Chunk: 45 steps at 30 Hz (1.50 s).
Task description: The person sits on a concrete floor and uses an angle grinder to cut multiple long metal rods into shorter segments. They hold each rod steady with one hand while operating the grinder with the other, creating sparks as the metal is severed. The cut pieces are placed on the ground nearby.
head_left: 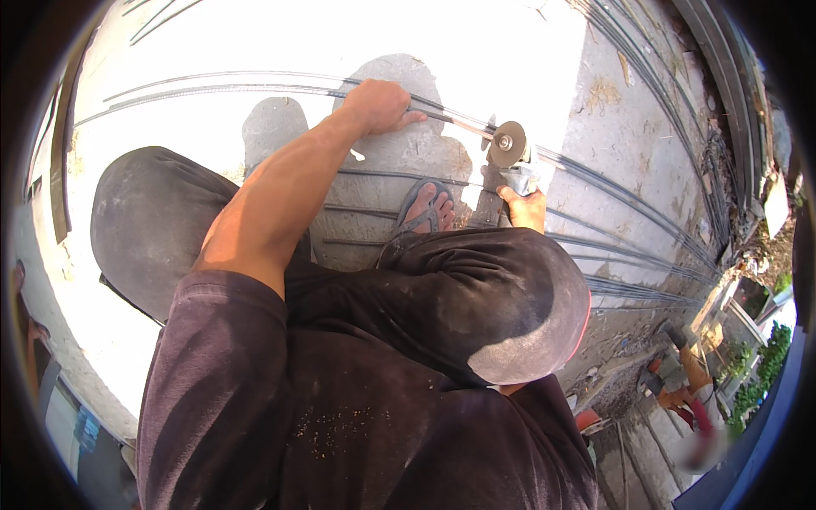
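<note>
My left hand (376, 106) is closed around thin steel rebar rods (229, 87) that run left to right across the concrete. In my right hand (524, 209), beyond my bent right knee, is an angle grinder (520, 178); my fingers wrap its body. Its round cutting disc (507, 143) stands against the rods, to the right of my left hand. Whether the disc touches them or spins, I cannot tell. More rebar (382, 175) lies closer to me, beside my sandalled foot (425, 206).
Bundles of rebar (629, 204) spread to the right, and further long bars (650, 68) curve along the slab's far right. Rubble and wood scraps (722, 314) border that side. Part of another person (680, 387) shows at the lower right. Bright sun washes out the concrete (476, 38).
</note>
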Each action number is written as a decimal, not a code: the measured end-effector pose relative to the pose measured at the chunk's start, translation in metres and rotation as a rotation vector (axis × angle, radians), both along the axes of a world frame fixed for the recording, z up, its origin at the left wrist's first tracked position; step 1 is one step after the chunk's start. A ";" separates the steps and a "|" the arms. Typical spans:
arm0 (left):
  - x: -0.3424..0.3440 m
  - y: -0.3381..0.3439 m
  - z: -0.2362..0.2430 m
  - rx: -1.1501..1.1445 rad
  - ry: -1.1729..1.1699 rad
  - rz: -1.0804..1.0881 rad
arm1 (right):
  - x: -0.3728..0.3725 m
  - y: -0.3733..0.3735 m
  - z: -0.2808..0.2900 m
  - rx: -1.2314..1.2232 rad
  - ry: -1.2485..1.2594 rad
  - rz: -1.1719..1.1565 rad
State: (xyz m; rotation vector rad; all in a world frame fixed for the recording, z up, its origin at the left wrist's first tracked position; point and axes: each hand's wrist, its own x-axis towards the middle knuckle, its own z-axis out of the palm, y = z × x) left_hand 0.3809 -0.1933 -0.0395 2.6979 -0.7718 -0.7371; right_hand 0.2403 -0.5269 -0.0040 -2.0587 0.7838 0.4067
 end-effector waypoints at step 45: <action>0.004 0.001 0.003 -0.044 0.076 0.036 | -0.001 0.014 0.020 0.003 -0.004 -0.029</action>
